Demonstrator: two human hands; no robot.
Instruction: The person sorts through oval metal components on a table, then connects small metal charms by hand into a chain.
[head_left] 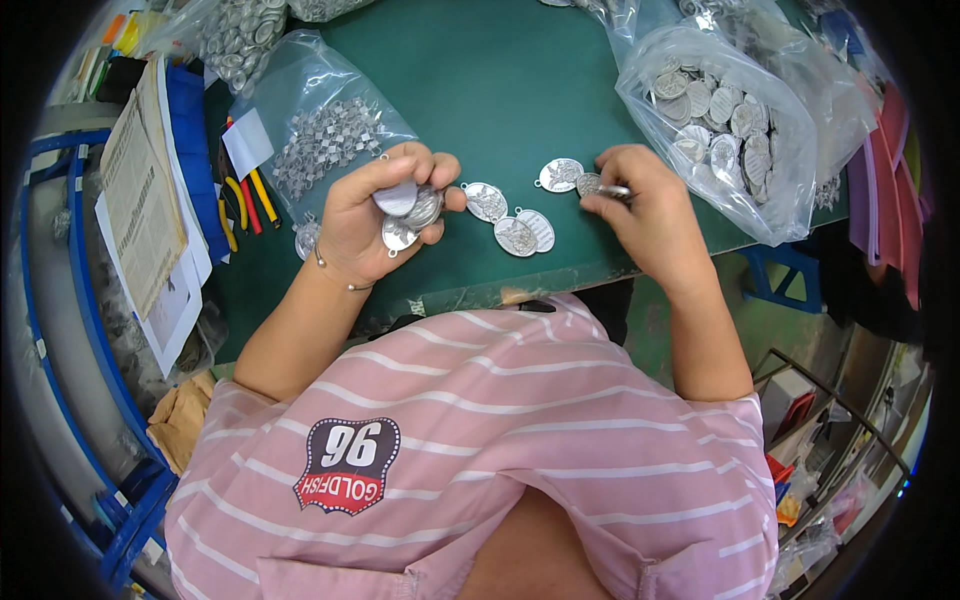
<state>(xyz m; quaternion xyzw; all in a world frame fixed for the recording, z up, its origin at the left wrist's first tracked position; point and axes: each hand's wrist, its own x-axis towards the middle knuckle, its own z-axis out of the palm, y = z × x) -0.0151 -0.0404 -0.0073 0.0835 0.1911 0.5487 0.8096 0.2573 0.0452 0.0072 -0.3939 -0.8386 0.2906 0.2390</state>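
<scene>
My left hand is curled palm up around several silver oval medals, each with a small loop at the end. My right hand is closed in a pinch on a medal seen nearly edge-on; whether it holds more than one I cannot tell. Between the hands, loose medals lie on the green tabletop. A single medal is nearest my left hand, and an overlapping pair lies just beside it. Another medal rests by my right fingertips.
At the right, an open clear plastic bag holds many oval medals. A clear bag of small metal pieces lies behind my left hand. Pliers and a white paper sit farther left. A blue rack stands beside the table.
</scene>
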